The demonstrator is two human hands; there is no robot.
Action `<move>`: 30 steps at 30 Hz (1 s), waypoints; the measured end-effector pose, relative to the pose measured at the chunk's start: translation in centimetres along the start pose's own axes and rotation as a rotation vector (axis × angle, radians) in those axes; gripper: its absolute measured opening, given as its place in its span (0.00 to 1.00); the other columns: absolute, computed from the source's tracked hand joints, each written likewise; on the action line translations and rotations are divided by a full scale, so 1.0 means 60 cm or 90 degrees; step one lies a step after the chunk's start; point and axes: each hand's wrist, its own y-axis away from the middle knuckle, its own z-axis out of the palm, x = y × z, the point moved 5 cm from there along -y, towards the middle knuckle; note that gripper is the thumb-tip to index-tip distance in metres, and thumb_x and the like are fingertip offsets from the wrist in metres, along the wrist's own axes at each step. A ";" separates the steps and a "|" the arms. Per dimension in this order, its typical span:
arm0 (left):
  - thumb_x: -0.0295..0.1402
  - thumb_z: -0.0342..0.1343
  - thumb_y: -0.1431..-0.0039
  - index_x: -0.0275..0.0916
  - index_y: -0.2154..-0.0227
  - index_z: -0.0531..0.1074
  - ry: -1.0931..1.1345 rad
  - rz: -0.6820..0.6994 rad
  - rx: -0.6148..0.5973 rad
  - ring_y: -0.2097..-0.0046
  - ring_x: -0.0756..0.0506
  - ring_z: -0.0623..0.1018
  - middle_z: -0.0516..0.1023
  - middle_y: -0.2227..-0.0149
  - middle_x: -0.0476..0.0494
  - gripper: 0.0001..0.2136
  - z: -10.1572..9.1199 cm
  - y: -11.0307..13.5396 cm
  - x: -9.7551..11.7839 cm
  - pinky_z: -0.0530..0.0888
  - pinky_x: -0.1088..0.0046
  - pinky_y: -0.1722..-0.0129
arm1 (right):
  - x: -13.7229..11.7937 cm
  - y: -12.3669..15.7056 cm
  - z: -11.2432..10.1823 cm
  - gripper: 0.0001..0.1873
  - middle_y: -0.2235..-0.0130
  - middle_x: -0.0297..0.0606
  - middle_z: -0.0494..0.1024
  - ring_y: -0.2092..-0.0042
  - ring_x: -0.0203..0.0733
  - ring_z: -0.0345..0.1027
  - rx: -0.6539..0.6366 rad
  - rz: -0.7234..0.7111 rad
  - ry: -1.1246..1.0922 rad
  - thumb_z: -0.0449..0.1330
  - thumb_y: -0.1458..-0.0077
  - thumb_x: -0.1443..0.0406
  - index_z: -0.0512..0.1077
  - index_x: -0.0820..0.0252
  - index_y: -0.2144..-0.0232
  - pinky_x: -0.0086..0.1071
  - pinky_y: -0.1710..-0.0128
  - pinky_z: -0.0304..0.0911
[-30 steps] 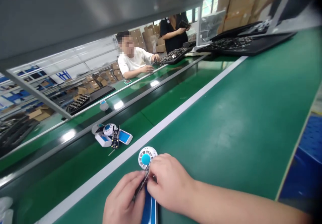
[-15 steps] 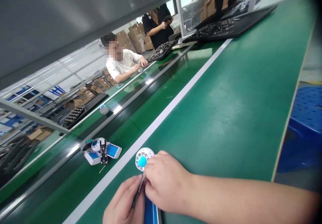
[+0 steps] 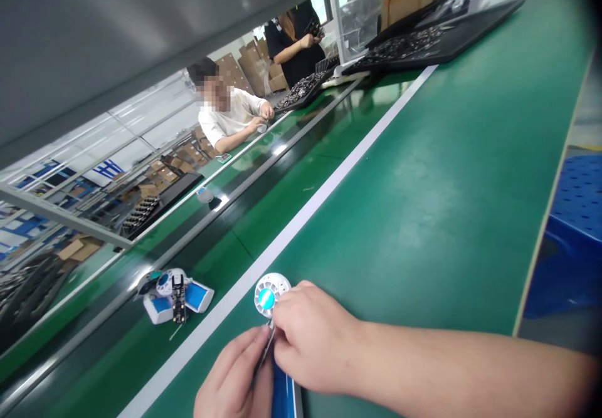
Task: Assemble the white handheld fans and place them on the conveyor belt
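Note:
A small white round fan head (image 3: 271, 296) with a slotted rim and a blue hub lies on the green mat, and a blue-and-white strip-shaped body (image 3: 284, 394) runs from under my hands toward it. My left hand (image 3: 234, 374) pinches slim metal tweezers (image 3: 264, 354), their tips at the lower edge of the fan head. My right hand (image 3: 313, 336) presses its fingers against that same edge and hides the join. The exact contact of the tweezer tips is hidden.
Beyond a white strip, a dark conveyor holds white-and-blue plastic parts and a black circuit board (image 3: 177, 297). Two co-workers (image 3: 230, 114) sit and stand past it, near black trays of components (image 3: 414, 43). A grey shelf overhangs; a blue stool (image 3: 571, 242) stands right.
The view has swung, shifting the conveyor parts left and the trays up. My hands stay at the fan head with the tweezers, with little visible movement between them.

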 end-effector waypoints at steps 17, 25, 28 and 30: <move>0.24 0.54 0.39 0.39 0.55 0.75 0.103 -0.003 -0.020 0.60 0.47 0.83 0.82 0.59 0.41 0.12 -0.001 -0.014 -0.001 0.81 0.78 0.60 | 0.009 0.006 0.009 0.09 0.74 0.36 0.76 0.71 0.39 0.67 0.001 -0.058 0.016 0.55 0.47 0.68 0.71 0.61 0.78 0.34 0.65 0.58; 0.27 0.58 0.41 0.41 0.61 0.80 0.402 -0.260 -0.055 0.61 0.46 0.83 0.83 0.61 0.43 0.08 0.017 -0.006 -0.028 0.80 0.74 0.61 | 0.019 0.003 0.014 0.08 0.73 0.32 0.76 0.68 0.38 0.69 0.005 -0.027 -0.072 0.58 0.47 0.69 0.72 0.59 0.77 0.32 0.62 0.60; 0.29 0.60 0.45 0.36 0.64 0.81 0.556 -0.540 -0.012 0.69 0.45 0.81 0.83 0.67 0.42 0.07 0.039 0.008 -0.068 0.79 0.71 0.68 | 0.029 0.007 0.007 0.05 0.70 0.32 0.75 0.66 0.39 0.70 0.046 0.027 -0.138 0.59 0.46 0.68 0.76 0.56 0.69 0.31 0.64 0.62; 0.28 0.59 0.46 0.32 0.63 0.80 0.567 -0.627 0.076 0.70 0.44 0.81 0.83 0.69 0.40 0.09 0.036 0.003 -0.115 0.78 0.69 0.69 | 0.048 0.014 0.010 0.07 0.71 0.34 0.73 0.68 0.41 0.70 0.064 0.053 -0.125 0.57 0.44 0.64 0.76 0.54 0.66 0.33 0.66 0.65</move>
